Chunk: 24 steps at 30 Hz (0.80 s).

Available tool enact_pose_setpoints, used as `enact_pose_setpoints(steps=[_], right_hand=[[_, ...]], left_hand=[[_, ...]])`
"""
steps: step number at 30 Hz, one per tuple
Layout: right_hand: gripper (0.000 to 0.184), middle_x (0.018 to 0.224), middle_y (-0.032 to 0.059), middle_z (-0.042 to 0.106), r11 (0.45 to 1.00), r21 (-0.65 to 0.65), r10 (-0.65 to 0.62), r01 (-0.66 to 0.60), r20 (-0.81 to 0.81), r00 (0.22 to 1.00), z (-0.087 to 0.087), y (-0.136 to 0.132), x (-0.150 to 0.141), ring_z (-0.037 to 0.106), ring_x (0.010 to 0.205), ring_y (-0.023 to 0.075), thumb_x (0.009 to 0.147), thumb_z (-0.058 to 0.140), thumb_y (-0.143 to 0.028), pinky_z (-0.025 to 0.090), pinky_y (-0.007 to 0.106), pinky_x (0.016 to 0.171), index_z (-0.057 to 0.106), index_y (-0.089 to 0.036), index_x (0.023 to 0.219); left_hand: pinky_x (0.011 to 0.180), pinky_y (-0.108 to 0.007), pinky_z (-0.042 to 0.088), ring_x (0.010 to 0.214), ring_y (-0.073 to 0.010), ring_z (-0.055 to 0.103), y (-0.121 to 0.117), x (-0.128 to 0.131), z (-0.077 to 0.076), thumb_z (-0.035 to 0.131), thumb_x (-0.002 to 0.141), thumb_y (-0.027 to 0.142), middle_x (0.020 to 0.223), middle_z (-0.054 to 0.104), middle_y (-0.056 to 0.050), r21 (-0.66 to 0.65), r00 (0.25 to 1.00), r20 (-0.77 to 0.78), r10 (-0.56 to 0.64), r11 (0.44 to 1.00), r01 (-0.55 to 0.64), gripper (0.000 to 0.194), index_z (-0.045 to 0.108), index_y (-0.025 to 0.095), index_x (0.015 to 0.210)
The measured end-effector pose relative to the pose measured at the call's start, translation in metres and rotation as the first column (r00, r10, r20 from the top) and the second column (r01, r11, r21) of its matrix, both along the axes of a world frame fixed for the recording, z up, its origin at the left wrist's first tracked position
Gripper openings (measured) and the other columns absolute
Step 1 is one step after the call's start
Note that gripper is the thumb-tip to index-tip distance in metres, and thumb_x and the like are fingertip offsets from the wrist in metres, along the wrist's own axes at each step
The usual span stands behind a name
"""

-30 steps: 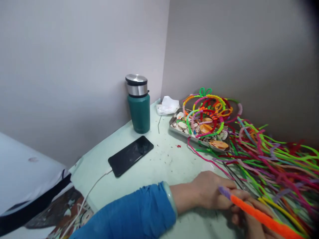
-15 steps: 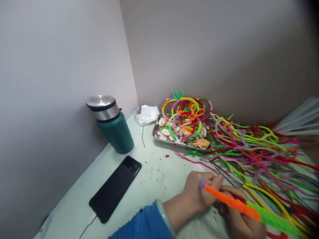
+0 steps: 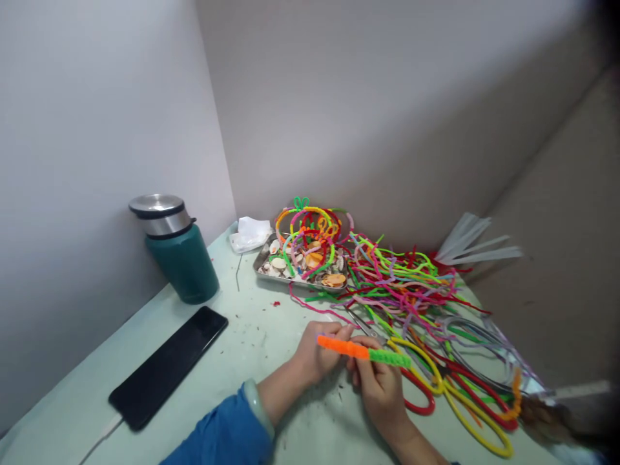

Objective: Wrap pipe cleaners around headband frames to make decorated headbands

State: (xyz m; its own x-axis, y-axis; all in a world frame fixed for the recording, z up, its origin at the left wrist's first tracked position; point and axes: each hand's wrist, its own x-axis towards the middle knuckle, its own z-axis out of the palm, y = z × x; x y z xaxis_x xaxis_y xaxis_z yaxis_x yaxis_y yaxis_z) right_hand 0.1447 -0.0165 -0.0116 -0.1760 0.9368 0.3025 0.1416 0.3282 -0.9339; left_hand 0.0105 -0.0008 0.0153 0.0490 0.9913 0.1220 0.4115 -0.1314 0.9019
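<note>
Between my two hands is a headband (image 3: pixel 341 347) wrapped in orange and green pipe cleaner, seen nearly edge-on, with a bit of purple at its left end. My left hand (image 3: pixel 317 355) is closed around the orange part near that end. My right hand (image 3: pixel 380 384) pinches it from below, around where orange meets green. What the fingertips press on underneath is partly hidden. Just right of my right hand lie scissors with yellow handles (image 3: pixel 477 423) and a red-handled pair (image 3: pixel 426 403).
A metal tray (image 3: pixel 300 282) of shells holds several pipe-cleaner headbands (image 3: pixel 334 236). Beside it spreads a heap of loose pipe cleaners (image 3: pixel 407 284), with white strips (image 3: pixel 467 239) behind. At left are a green bottle (image 3: pixel 186 268) and a black phone (image 3: pixel 167 368) on a cable.
The view has swung right and slightly back, so things sit further left and more of the right side shows. Both hands keep hold of the headband, which now looks more level.
</note>
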Motion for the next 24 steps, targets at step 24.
enact_pose_setpoints(steps=[24], right_hand=[[0.033,0.047,-0.0031,0.043,0.992,0.106,-0.071,0.064,0.065,0.995,0.0052,0.0009,-0.0042,0.043,0.042,0.0095,0.089,0.044,-0.031,0.035,0.022,0.048,0.049,-0.018,0.059]], left_hand=[[0.047,-0.023,0.032,0.045,-0.0109,0.044,0.0046,0.0017,-0.0037,0.037,0.087,0.046,0.044,0.050,-0.001,0.064,0.993,0.085,-0.085,0.995,0.080,0.051,0.048,0.017,0.047]])
